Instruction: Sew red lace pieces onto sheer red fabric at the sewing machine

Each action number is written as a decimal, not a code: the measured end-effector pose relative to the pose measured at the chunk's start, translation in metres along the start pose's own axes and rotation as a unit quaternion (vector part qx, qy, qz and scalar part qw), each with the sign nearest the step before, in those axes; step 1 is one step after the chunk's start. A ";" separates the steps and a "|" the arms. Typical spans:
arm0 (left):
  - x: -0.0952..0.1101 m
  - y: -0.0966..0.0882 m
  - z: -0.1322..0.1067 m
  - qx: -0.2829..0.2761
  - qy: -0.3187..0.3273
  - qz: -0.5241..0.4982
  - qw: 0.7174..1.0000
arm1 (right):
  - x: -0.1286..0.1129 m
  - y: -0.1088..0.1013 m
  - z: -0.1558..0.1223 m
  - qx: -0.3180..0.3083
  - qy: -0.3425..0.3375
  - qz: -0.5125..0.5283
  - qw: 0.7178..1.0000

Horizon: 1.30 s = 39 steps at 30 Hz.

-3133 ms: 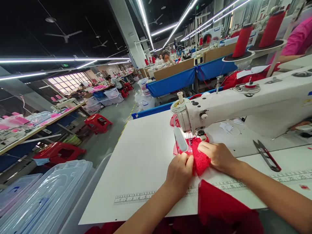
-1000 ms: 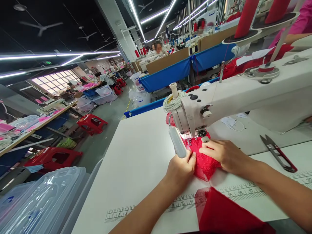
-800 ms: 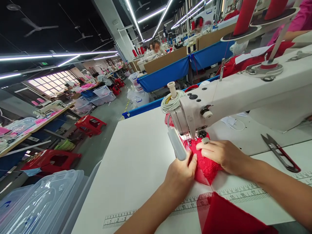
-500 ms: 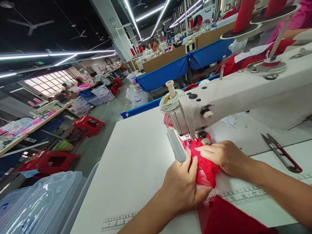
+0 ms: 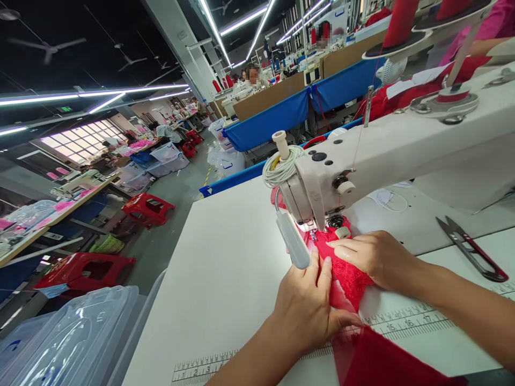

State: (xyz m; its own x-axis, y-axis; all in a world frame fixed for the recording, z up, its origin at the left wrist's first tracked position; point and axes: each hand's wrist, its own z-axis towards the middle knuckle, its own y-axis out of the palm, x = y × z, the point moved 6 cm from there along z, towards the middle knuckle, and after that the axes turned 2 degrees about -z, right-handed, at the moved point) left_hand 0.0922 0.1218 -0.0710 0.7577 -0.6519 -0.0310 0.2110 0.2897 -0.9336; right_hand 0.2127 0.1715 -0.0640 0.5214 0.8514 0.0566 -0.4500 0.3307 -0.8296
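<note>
- Left hand (image 5: 308,308), lower centre of frame: fingers spread, pressed flat on the red lace fabric (image 5: 346,271).
- Right hand (image 5: 372,257), right of centre: fingers together, palm down on the same fabric.
- Fabric lies on the white table (image 5: 225,268) under the sewing machine (image 5: 382,161) head.
- Thread snips (image 5: 472,249) lie at right, well apart.

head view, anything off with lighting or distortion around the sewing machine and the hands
Head view: wide-angle bending bows the ceiling light strips and the sewing machine arm; the machine lamp throws a bright patch on the red lace by the left hand and right hand; the far workers' faces are blurred.
</note>
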 end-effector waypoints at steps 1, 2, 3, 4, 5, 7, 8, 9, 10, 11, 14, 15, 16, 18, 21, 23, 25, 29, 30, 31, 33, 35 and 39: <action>0.000 -0.001 0.001 0.005 0.001 -0.004 1.000 | 0.000 0.000 0.000 -0.002 0.000 -0.001 1.000; 0.000 -0.002 0.001 0.010 0.001 -0.009 1.000 | 0.001 0.001 0.000 -0.005 0.000 -0.001 1.000; 0.000 -0.003 0.002 0.013 0.000 -0.012 1.000 | 0.001 0.001 0.000 -0.005 -0.001 -0.001 1.000; -0.001 -0.003 0.002 0.017 -0.002 -0.013 1.000 | 0.002 0.001 0.001 -0.003 -0.002 -0.001 1.000; -0.002 -0.003 0.002 0.019 -0.004 -0.011 1.000 | 0.002 0.001 0.001 -0.001 -0.003 0.000 1.000; -0.004 -0.003 0.002 0.017 -0.007 -0.003 1.000 | 0.003 0.001 0.001 0.005 -0.003 0.002 1.000; -0.005 -0.001 0.001 0.013 -0.008 0.001 1.000 | 0.004 0.001 0.001 0.007 -0.002 0.004 1.000; -0.006 0.000 0.001 0.009 -0.008 0.005 1.000 | 0.004 0.000 0.002 0.008 -0.001 0.006 1.000; -0.006 0.001 0.001 0.005 -0.008 0.010 1.000 | 0.004 0.000 0.002 0.009 0.002 0.007 1.000; -0.007 0.002 0.002 0.001 -0.009 0.016 1.000 | 0.004 0.000 0.003 0.010 0.004 0.006 1.000; -0.008 0.003 0.003 -0.003 -0.017 0.027 0.999 | 0.006 -0.001 0.004 0.023 0.020 -0.007 1.000; -0.008 0.002 0.003 -0.002 -0.020 0.026 0.999 | 0.006 -0.001 0.004 0.024 0.026 -0.010 0.999; -0.009 0.002 0.003 0.002 -0.022 0.024 0.999 | 0.007 -0.001 0.004 0.023 0.028 -0.012 0.999; -0.008 0.000 0.003 0.008 -0.017 0.019 1.000 | 0.007 0.000 0.003 0.015 0.027 -0.009 0.999; -0.006 -0.002 0.002 0.013 -0.007 0.014 1.000 | 0.008 0.002 0.002 -0.005 0.027 0.001 1.000; -0.006 -0.004 0.002 0.016 -0.005 0.012 1.000 | 0.009 0.003 0.001 -0.010 0.033 0.000 0.999; -0.005 -0.004 0.002 0.021 -0.004 0.013 1.000 | 0.010 0.003 0.001 -0.008 0.036 -0.005 0.999; -0.004 -0.004 0.001 0.035 -0.001 0.020 0.999 | 0.010 0.001 0.002 0.005 0.037 -0.011 0.999; -0.004 -0.003 0.001 0.034 -0.002 0.022 0.999 | 0.010 0.000 0.003 0.009 0.036 -0.013 0.999; -0.004 -0.002 0.001 0.032 -0.002 0.023 0.999 | 0.010 0.000 0.003 0.012 0.036 -0.015 0.999; -0.005 0.000 0.001 0.023 -0.004 0.026 0.999 | 0.010 0.000 0.004 0.016 0.038 -0.018 0.999; -0.006 0.000 0.001 0.018 -0.007 0.029 0.999 | 0.011 0.001 0.004 0.019 0.052 -0.020 0.998; -0.007 -0.003 0.004 0.027 -0.005 0.046 0.999 | 0.014 0.005 0.002 0.004 0.084 -0.009 0.996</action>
State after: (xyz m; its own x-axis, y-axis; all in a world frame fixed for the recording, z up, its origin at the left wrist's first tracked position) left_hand 0.0880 0.1282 -0.0664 0.7819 -0.6133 -0.1116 0.1730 0.3855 -0.9064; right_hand 0.2159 0.1861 -0.0664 0.6429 0.7656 -0.0224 -0.4449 0.3494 -0.8246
